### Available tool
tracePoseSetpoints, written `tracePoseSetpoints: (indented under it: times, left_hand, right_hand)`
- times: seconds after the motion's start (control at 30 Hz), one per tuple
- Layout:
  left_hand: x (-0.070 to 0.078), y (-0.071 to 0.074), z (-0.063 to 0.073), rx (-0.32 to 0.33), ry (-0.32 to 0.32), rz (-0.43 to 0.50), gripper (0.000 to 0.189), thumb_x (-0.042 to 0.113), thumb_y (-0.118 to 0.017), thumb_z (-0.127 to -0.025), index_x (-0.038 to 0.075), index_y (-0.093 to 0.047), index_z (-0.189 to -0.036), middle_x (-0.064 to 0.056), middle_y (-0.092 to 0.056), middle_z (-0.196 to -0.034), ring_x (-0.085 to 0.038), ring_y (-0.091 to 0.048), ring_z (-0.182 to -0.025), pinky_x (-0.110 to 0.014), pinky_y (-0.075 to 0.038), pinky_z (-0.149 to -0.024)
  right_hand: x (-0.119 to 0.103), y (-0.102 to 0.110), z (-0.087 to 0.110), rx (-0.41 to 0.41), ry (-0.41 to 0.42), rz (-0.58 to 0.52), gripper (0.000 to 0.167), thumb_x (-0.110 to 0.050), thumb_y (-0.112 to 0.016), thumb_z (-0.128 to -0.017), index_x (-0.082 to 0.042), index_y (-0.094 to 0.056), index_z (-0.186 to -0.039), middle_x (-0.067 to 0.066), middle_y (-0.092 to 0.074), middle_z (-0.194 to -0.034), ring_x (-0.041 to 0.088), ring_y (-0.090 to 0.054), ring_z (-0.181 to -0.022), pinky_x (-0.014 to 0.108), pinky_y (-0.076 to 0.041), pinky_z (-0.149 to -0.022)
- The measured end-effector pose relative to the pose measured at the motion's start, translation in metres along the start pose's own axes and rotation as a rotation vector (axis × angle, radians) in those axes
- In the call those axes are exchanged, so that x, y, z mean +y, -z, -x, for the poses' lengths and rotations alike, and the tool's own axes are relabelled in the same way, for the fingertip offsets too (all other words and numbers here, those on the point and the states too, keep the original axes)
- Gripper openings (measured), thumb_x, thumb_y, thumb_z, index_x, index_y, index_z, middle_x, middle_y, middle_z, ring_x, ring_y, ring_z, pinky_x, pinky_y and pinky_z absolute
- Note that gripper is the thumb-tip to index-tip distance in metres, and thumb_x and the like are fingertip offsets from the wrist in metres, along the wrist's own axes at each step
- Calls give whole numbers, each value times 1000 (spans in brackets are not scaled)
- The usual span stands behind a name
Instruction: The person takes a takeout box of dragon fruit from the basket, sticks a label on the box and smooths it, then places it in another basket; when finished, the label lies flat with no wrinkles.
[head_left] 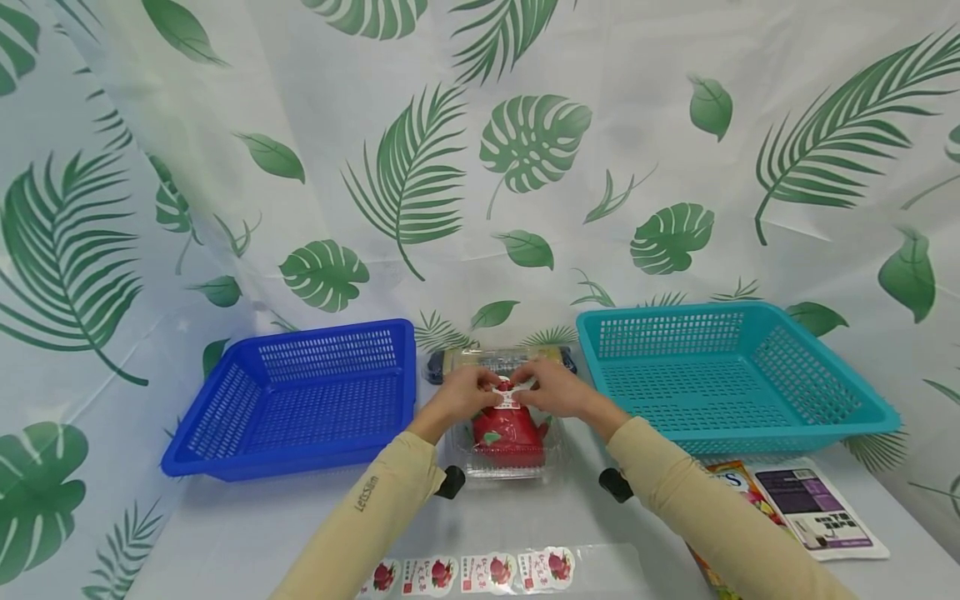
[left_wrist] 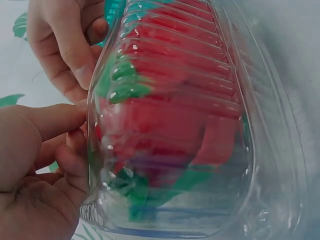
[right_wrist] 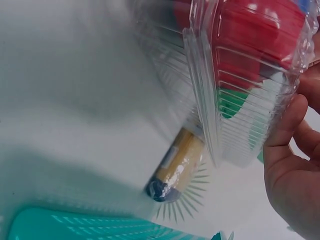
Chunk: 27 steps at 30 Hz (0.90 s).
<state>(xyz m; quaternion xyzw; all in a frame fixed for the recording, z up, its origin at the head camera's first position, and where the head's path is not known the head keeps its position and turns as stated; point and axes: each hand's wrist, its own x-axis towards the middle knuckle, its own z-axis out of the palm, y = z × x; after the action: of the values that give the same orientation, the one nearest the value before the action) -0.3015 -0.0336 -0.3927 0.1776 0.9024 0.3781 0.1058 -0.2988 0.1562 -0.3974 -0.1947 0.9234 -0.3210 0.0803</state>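
A clear plastic clamshell box [head_left: 517,463] stands mid-table with a red, green-tipped dragon fruit [head_left: 512,429] inside. Over its far upper part, my left hand [head_left: 461,393] and right hand [head_left: 558,390] pinch a white sticker [head_left: 506,400] with a red fruit picture from either side. Seen from the left wrist, the left hand [left_wrist: 37,165] has bent fingers against the ridged plastic. The right wrist view shows the right hand [right_wrist: 292,160] beside the box wall; the sticker itself is hidden in both wrist views.
A blue basket [head_left: 300,462] stands left and a teal basket [head_left: 795,437] right. Behind the box lies a wrapped pack with dark ends [right_wrist: 175,165]. A strip of similar stickers [head_left: 487,573] lies at the front. A purple-and-white packet [head_left: 817,510] overlaps a colourful packet [head_left: 742,483] by the right forearm.
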Motion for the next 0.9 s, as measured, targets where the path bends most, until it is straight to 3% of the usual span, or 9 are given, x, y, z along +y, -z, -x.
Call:
tracePoseSetpoints:
  times: [0.13,0.27,0.47,0.57,0.7,0.9]
  left_hand:
    - [1,0,0,3,1,-13,34,11,-70,-90,-2,-65,-121,-3,-58,-82,-13,-52,-71,-24,-43,-61]
    - [-1,0,-1,-1,-10,-6,43,10,-71,-89,-3,-59,-129,-3,-58,-82,-13,-51,-69,-24,-42,-61]
    - [-2,1,-1,-6,0,-2,23,12,-73,-88,1,-67,-107,-4,-62,-87,-14,-56,-77,-27,-48,-67]
    - [-2,2,-1,-20,18,3,22,13,-73,-88,2,-68,-107,-4,-64,-89,-15,-57,-79,-28,-50,-69]
    - [-2,3,-1,-38,34,4,30,14,-72,-89,2,-68,-116,-4,-62,-89,-16,-56,-78,-28,-50,-66]
    - [-2,3,-1,-35,1,-11,35,13,-72,-88,1,-66,-120,-5,-60,-90,-16,-55,-79,-28,-49,-67]
  right_hand:
    - [0,1,0,2,-42,-40,31,-15,-68,-92,0,-63,-119,14,-61,-113,20,-64,-79,32,-56,-69]
    - [-1,1,1,1,-57,-70,35,-15,-69,-92,2,-61,-121,16,-59,-115,20,-64,-79,32,-56,-71]
    - [-1,3,2,-27,-18,-96,22,-12,-67,-93,1,-62,-110,10,-61,-99,25,-63,-79,31,-55,-68]
    - [-1,4,2,-41,-16,-108,20,-12,-66,-92,1,-63,-108,8,-62,-94,28,-63,-81,31,-54,-66]
    - [-1,5,2,-42,-41,-101,30,-13,-68,-92,2,-62,-117,11,-63,-104,29,-65,-83,31,-55,-67]
    - [0,4,2,-38,-22,-114,39,-12,-67,-93,4,-57,-126,15,-60,-113,23,-63,-87,32,-56,-70]
